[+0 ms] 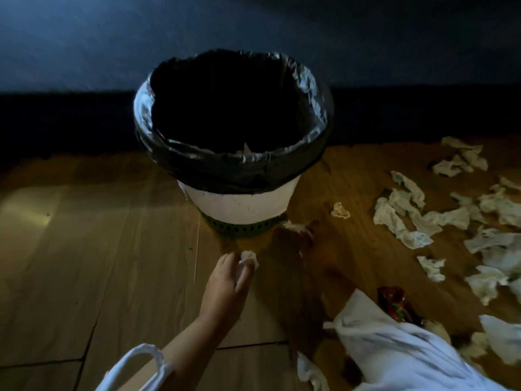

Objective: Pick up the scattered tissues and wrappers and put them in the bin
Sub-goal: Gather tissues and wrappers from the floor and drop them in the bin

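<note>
The bin is white with a green perforated base and a black liner folded over its rim. It stands on the wooden floor against a dark wall. My left hand reaches in from the lower left and pinches a small crumpled tissue just in front of the bin's base. My right hand is dark and blurred, right of the base, and seems to grip another tissue that pokes out at its top. Several white tissues lie scattered on the floor to the right. A red wrapper lies beside my right sleeve.
A small crumpled tissue lies alone just right of the bin. More tissues lie at the lower right, near my white sleeve. The wooden floor stretches to the left of the bin.
</note>
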Demonstrator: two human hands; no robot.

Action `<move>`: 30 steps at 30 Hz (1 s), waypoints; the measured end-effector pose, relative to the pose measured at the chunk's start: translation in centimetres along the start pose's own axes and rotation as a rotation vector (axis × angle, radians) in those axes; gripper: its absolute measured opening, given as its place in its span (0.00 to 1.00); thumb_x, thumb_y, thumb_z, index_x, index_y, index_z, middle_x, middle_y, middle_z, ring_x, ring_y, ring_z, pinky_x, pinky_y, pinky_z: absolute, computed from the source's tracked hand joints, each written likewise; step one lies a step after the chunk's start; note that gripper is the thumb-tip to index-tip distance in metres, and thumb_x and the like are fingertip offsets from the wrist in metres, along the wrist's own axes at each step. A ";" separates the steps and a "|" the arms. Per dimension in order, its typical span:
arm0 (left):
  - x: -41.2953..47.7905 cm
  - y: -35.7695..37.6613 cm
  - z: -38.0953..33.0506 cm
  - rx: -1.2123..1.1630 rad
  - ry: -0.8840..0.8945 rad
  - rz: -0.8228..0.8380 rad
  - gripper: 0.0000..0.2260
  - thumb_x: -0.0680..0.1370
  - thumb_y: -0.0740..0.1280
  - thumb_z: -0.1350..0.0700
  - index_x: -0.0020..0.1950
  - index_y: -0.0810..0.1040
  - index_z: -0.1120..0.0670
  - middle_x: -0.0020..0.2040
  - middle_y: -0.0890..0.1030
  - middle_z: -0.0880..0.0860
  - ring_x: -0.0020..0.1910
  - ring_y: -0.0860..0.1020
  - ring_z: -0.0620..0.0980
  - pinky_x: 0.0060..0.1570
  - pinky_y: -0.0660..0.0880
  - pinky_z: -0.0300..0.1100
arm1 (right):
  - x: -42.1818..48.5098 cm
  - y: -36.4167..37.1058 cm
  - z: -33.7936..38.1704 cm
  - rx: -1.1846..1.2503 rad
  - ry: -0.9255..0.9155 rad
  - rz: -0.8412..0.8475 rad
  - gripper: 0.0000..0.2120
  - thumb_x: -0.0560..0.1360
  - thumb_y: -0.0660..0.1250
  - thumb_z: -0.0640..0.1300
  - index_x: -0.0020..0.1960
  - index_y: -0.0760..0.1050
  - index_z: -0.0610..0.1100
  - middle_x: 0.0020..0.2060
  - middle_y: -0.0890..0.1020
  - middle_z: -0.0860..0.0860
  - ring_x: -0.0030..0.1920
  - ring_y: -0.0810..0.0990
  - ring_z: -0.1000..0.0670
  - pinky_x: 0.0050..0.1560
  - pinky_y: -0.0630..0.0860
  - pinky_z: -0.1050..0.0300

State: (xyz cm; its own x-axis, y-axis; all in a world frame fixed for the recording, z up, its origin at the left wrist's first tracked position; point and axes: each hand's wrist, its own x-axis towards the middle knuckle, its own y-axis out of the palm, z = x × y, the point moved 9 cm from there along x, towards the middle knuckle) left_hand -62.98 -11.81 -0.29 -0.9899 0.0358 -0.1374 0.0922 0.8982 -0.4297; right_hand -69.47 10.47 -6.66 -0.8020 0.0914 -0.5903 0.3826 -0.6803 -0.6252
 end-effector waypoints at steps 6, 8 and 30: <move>0.6 -4.2 -5.3 -0.140 0.048 -0.153 0.14 0.78 0.56 0.43 0.51 0.76 0.49 0.49 0.78 0.49 0.45 0.77 0.39 0.40 0.71 0.29 | -3.3 -6.1 1.8 0.042 -0.068 -0.330 0.14 0.75 0.63 0.43 0.60 0.70 0.49 0.54 0.77 0.47 0.55 0.76 0.44 0.58 0.73 0.49; 0.6 -5.1 -6.7 -0.136 0.086 -0.197 0.15 0.78 0.56 0.42 0.51 0.77 0.50 0.47 0.79 0.49 0.44 0.77 0.41 0.40 0.70 0.31 | -5.2 -7.8 2.4 0.280 -0.109 -0.450 0.14 0.77 0.59 0.39 0.63 0.68 0.42 0.53 0.76 0.42 0.55 0.75 0.41 0.51 0.70 0.53; 6.5 -11.9 -20.0 0.447 0.006 -0.163 0.19 0.80 0.57 0.50 0.69 0.67 0.53 0.65 0.74 0.55 0.65 0.71 0.56 0.65 0.67 0.50 | -11.7 -15.4 26.0 0.683 -0.381 -0.166 0.20 0.81 0.53 0.47 0.63 0.70 0.33 0.58 0.76 0.42 0.59 0.74 0.41 0.53 0.71 0.53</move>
State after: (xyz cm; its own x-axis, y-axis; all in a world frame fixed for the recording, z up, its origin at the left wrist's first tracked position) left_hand -72.62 -13.52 21.75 -0.9958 -0.0860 -0.0314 -0.0284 0.6160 -0.7872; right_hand -77.87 0.95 23.13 -0.9725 0.0593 -0.2251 -0.0218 -0.9859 -0.1656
